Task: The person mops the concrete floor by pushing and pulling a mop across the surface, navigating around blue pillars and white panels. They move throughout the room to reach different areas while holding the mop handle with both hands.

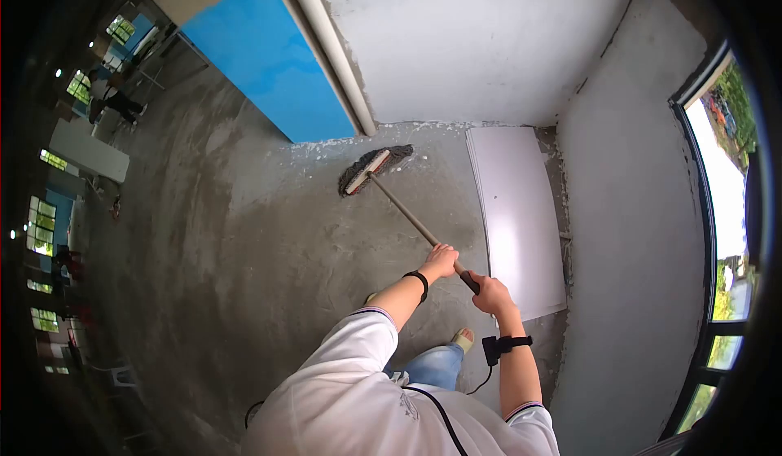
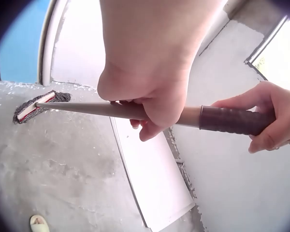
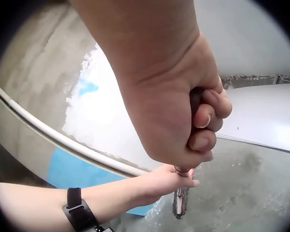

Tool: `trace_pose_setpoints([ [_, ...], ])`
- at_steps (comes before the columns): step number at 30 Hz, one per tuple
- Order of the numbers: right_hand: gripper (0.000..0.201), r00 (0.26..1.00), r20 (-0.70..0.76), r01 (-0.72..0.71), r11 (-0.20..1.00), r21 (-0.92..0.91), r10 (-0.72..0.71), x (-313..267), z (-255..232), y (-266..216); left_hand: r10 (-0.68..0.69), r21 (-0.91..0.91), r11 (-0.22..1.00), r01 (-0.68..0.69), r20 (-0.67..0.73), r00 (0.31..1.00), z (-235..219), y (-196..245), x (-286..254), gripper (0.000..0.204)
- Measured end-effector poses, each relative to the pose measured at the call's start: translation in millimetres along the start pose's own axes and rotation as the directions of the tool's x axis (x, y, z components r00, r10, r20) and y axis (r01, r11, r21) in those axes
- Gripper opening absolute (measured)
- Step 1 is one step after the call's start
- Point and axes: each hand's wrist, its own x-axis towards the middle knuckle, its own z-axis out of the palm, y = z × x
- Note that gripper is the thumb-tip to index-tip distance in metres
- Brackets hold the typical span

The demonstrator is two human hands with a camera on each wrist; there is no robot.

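Note:
A mop [image 1: 364, 173] with a dark shaggy head and a pale bar across it lies on the concrete floor near the far wall. Its long handle slants back toward the person. My left hand [image 1: 441, 260] grips the bare shaft a little ahead of the dark grip sleeve. Behind it, my right hand [image 1: 492, 295] holds the brown ribbed sleeve [image 2: 234, 120] at the handle's end. In the right wrist view the right hand [image 3: 174, 106] has its fingers curled round the handle, and the left hand [image 3: 159, 182] shows beyond it.
White sheets [image 1: 521, 220] lie stacked on the floor along the right wall. A blue panel [image 1: 269, 61] and a pale pipe [image 1: 330, 49] stand at the far wall. Windows [image 1: 721, 187] open on the right. Another person [image 1: 114, 98] is far off at the left. White flakes dot the floor.

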Motion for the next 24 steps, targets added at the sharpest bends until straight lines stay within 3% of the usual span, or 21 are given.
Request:
trace_pose_setpoints([
  [3, 0.058, 0.997, 0.050, 0.068, 0.994, -0.087, -0.063, 38.6, -20.3, -99.4, -0.049, -0.121, 0.992, 0.027, -0.178, 0.983, -47.7, -74.3, -33.3, 0.019],
  [7, 0.060, 0.973, 0.141, 0.200, 0.971, -0.130, -0.181, 74.4, -3.5, -233.6, -0.195, -0.253, 0.957, 0.139, -0.215, 0.957, -91.0, -180.6, -98.6, 0.019],
  [11, 0.063, 0.949, 0.208, 0.283, 0.933, -0.224, -0.238, 103.8, 37.5, -336.2, -0.263, -0.279, 0.942, 0.189, -0.258, 0.929, -110.5, -271.2, -166.3, 0.016],
  [17, 0.064, 0.907, 0.328, 0.362, 0.888, -0.285, -0.264, 135.3, 103.8, -426.5, -0.434, -0.373, 0.870, 0.323, -0.268, 0.860, -102.9, -360.4, -249.6, 0.020],
  [19, 0.067, 0.888, 0.329, 0.409, 0.877, -0.253, -0.320, 141.1, 134.8, -442.4, -0.431, -0.412, 0.869, 0.273, -0.361, 0.827, -74.7, -391.8, -268.0, 0.023],
  [21, 0.072, 0.897, 0.331, 0.382, 0.891, -0.245, -0.294, 144.3, 177.6, -444.8, -0.489, -0.543, 0.819, 0.185, -0.492, 0.720, -36.5, -408.2, -298.2, 0.028],
  [22, 0.074, 0.906, 0.307, 0.357, 0.917, -0.179, -0.293, 146.1, 193.2, -449.8, -0.579, -0.653, 0.739, 0.163, -0.494, 0.648, -24.3, -411.8, -310.0, 0.032],
  [23, 0.073, 0.910, 0.327, 0.317, 0.935, -0.160, -0.253, 151.8, 206.8, -456.0, -0.588, -0.660, 0.731, 0.172, -0.482, 0.650, -18.7, -420.6, -314.9, 0.032],
  [24, 0.072, 0.916, 0.314, 0.309, 0.939, -0.149, -0.251, 159.4, 220.7, -471.2, -0.614, -0.638, 0.749, 0.178, -0.568, 0.548, -14.6, -436.1, -315.9, 0.032],
])
